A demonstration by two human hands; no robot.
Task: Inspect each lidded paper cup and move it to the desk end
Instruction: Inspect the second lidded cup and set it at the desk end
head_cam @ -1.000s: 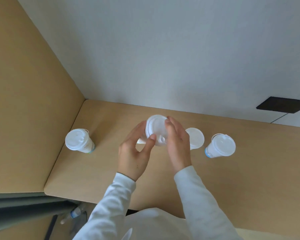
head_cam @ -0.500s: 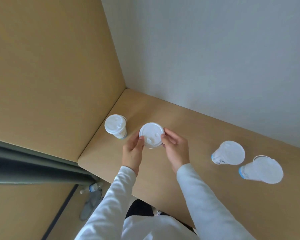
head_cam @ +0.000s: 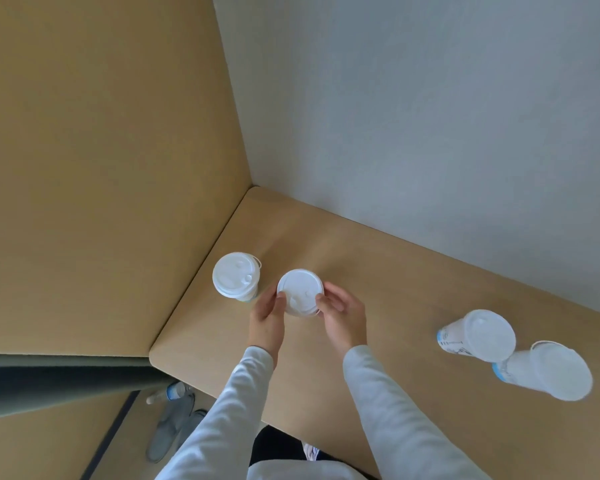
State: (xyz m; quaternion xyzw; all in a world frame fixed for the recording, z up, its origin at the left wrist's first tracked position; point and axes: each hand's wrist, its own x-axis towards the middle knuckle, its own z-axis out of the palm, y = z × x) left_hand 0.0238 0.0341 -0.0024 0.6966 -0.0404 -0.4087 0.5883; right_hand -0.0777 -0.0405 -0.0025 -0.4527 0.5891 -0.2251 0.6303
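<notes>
A white lidded paper cup (head_cam: 300, 295) sits between my two hands near the desk's left end. My left hand (head_cam: 266, 317) grips its left side and my right hand (head_cam: 343, 315) grips its right side; its body is hidden under the lid and my fingers. Just to its left, another lidded cup (head_cam: 235, 276) stands upright beside the wooden side panel. Two more lidded cups (head_cam: 478, 336) (head_cam: 548, 370) stand together far to the right on the desk.
The wooden desk (head_cam: 378, 271) meets a tan side panel (head_cam: 101, 168) on the left and a grey wall (head_cam: 430, 116) behind. Below the desk's front edge lie a plastic bottle (head_cam: 168, 393) and grey slippers (head_cam: 172, 427) on the floor.
Both hands have carried the held cup leftwards along the desk until it is close beside the cup at the left end. The view has swung left, so the other two cups sit farther right.
</notes>
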